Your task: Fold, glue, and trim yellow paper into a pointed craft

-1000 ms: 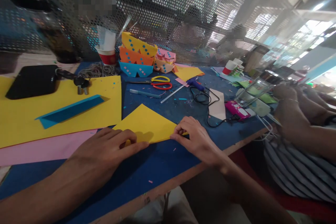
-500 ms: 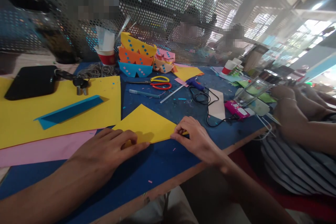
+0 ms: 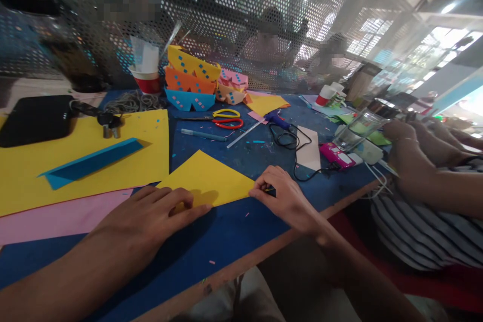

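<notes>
A folded yellow paper triangle point(image 3: 206, 178) lies on the blue table point(image 3: 234, 231) in front of me. My left hand point(image 3: 151, 216) rests on its near left edge with the fingers stretched out and pressing down. At the paper's right corner, the fingertips of my right hand point(image 3: 281, 196) are pinched on the fold.
Large yellow point(image 3: 75, 161) and pink point(image 3: 56, 216) sheets lie at left, with a folded blue strip point(image 3: 88, 163) and a black case point(image 3: 35, 118). Scissors point(image 3: 226, 118), a pen point(image 3: 204, 135), cables point(image 3: 290, 143), cups and folded paper crafts point(image 3: 192, 83) stand farther back. Another person's arms point(image 3: 426, 171) work at right.
My right hand's fingers have slid a little to the right along the fold to the paper's corner. The view has shifted slightly; my left hand stays put.
</notes>
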Available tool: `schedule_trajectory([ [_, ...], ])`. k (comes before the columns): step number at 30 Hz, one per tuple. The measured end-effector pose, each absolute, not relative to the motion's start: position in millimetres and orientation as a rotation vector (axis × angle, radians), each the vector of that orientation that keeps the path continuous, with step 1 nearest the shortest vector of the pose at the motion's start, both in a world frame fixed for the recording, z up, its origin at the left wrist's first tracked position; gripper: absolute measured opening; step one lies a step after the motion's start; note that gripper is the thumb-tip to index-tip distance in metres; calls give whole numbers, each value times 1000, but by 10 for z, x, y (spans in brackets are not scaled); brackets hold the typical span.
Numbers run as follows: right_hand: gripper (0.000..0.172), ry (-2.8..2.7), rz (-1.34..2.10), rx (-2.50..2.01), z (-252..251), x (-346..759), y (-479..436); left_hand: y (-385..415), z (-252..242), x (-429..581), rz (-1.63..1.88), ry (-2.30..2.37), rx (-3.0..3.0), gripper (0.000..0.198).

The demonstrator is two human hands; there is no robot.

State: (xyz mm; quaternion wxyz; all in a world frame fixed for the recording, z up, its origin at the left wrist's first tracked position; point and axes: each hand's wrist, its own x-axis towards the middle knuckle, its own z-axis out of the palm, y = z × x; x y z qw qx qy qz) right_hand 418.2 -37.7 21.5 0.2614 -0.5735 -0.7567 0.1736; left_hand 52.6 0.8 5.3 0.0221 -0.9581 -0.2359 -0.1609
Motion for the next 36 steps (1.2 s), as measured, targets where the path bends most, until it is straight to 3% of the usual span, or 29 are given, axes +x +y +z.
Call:
schedule_trajectory([
  [36, 22, -1953, 496, -1586, 219, 4283, -417, 20, -120, 482, -592, -852, -2986, 77],
])
